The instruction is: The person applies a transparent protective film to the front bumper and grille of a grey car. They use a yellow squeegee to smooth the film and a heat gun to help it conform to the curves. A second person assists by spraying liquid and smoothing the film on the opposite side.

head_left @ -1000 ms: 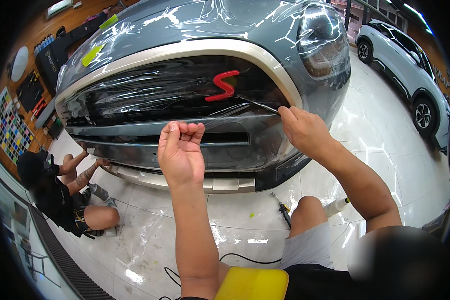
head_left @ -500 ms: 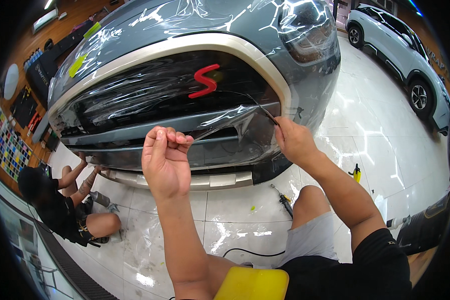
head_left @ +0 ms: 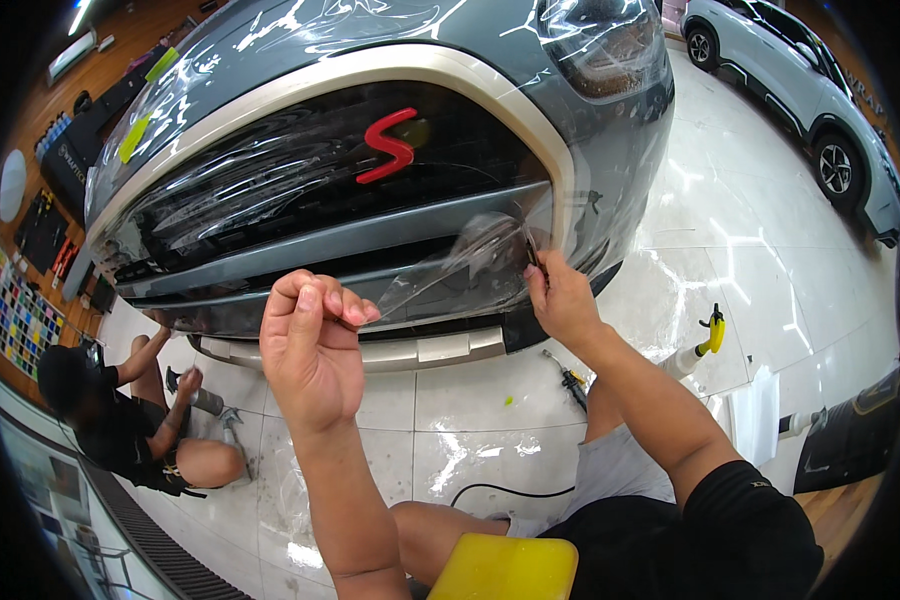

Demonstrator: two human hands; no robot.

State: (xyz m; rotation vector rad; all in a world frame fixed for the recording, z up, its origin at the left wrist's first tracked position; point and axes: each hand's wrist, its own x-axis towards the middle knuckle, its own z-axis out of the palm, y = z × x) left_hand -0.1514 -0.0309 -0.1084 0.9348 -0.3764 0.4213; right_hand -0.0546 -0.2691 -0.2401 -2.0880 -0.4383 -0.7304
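My left hand (head_left: 315, 365) is raised before the car's lower grille, palm toward me, fingers curled in a pinch on a corner of clear film (head_left: 440, 268). The film stretches, taut and see-through, from those fingertips toward the grille's right end. There my right hand (head_left: 567, 308) is closed around a slim dark tool (head_left: 532, 246); most of it is hidden, and its exact kind is unclear. It stands at the film's edge beside the beige grille surround (head_left: 562, 165). Above sits a red S-shaped emblem (head_left: 390, 146) on the black grille (head_left: 300, 165).
At left a co-worker (head_left: 115, 410) squats near a grey spray bottle (head_left: 208, 400). A yellow-topped spray bottle (head_left: 712, 330) and a torch-like tool (head_left: 570, 382) are on the tiled floor. A black cable (head_left: 510, 490) lies close to me. Another car (head_left: 770, 75) is parked at right.
My right hand has moved down and slightly left, and the film between my hands hangs differently. The co-worker's one hand has left the bumper and is now by the grey bottle. My view has shifted slightly.
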